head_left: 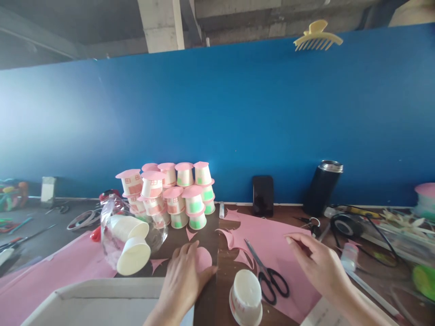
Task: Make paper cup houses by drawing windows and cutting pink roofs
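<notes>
My left hand [183,276] lies flat, fingers down, on a pink paper circle [204,258] at the table's front middle. My right hand [317,260] hovers over a cut pink paper sheet [272,240], fingers curled and apart, holding nothing I can see. Between the hands stand an upside-down white paper cup [246,296] and black-handled scissors [267,271] lying on the pink sheet. Behind them is a pile of paper cups with pink lids [173,192], decorated with pink and green patches.
A clear plastic bag of plain white cups [131,240] lies at left. A white cardboard box [91,301] sits at the front edge. A black phone [263,195] and black flask [321,186] lean on the blue wall. Tape rolls, cables and tools crowd the right side.
</notes>
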